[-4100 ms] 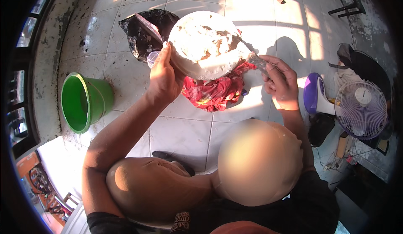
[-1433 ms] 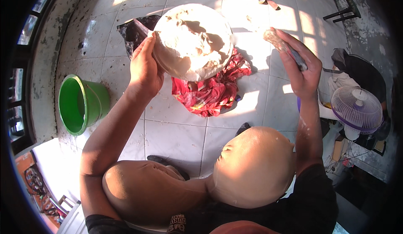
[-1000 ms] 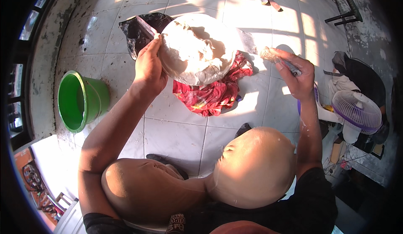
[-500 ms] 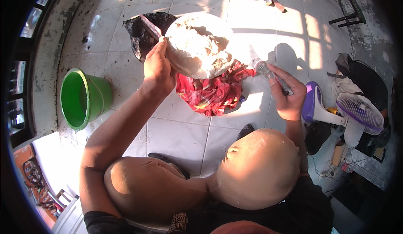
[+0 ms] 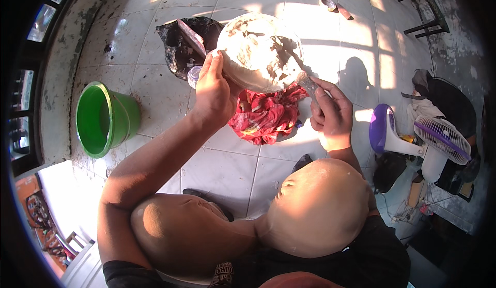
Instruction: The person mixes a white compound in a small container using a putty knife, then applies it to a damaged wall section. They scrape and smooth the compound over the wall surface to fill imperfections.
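The left hand (image 5: 214, 94) cupped the round white ball (image 5: 260, 51) from its left side, above the red cloth (image 5: 263, 117); the right hand (image 5: 330, 115), fingers closed round a paste-covered tool (image 5: 306, 82), touched its lower right edge.

Bare arms, bare knees and a black short-sleeved shirt, seen from above

Both forearms are uncovered from elbow to wrist, with no watch, band or glove on the left hand (image 5: 213, 92) or the right hand (image 5: 330, 116). The fingers of the right hand carry pale smears of a whitish paste. A black short-sleeved shirt (image 5: 377, 257) covers the shoulders, its left sleeve ending high on the upper arm, and small pale lettering shows on the dark cloth at the lower edge. Two bare rounded knees fill the lower middle of the view, the right one dusted with pale powder.
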`<state>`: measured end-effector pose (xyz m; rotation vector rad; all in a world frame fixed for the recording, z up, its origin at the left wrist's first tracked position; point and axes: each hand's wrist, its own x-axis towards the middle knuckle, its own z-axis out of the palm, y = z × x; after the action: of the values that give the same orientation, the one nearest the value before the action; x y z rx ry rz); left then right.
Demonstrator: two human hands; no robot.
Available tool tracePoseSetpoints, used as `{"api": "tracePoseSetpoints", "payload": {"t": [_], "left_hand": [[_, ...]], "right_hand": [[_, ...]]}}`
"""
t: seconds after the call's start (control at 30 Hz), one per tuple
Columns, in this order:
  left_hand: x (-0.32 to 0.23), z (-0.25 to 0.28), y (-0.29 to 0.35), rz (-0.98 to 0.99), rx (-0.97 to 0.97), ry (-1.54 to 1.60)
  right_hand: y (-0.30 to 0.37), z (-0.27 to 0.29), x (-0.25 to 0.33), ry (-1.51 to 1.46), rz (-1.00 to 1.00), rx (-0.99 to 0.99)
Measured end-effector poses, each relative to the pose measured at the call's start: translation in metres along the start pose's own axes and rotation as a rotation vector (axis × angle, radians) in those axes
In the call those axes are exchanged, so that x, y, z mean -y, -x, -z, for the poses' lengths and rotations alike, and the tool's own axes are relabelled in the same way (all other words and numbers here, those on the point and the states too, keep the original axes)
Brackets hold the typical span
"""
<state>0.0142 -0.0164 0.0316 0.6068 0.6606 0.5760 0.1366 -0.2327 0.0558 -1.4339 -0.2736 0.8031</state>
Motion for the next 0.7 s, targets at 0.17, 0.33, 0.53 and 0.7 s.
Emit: {"api": "tracePoseSetpoints", "payload": {"t": [0.17,0.33,0.53,0.7], "left_hand": [[-0.006,0.011,0.006,0.058,0.090,-0.041],[-0.002,0.010,0.011,0.132,0.127,-0.075],[0.002,0.012,0.005,0.205,0.146,-0.065],[-0.001,0.013,0.002,0.227,0.166,-0.006]], "right_hand": [[-0.035,0.027,0.023,0.102,-0.043,0.193],[-0.080,0.069,0.044,0.224,-0.025,0.457],[-0.080,0.060,0.074,0.689,0.419,0.492],[-0.021,0.011,0.076,1.185,0.841,0.393]]}}
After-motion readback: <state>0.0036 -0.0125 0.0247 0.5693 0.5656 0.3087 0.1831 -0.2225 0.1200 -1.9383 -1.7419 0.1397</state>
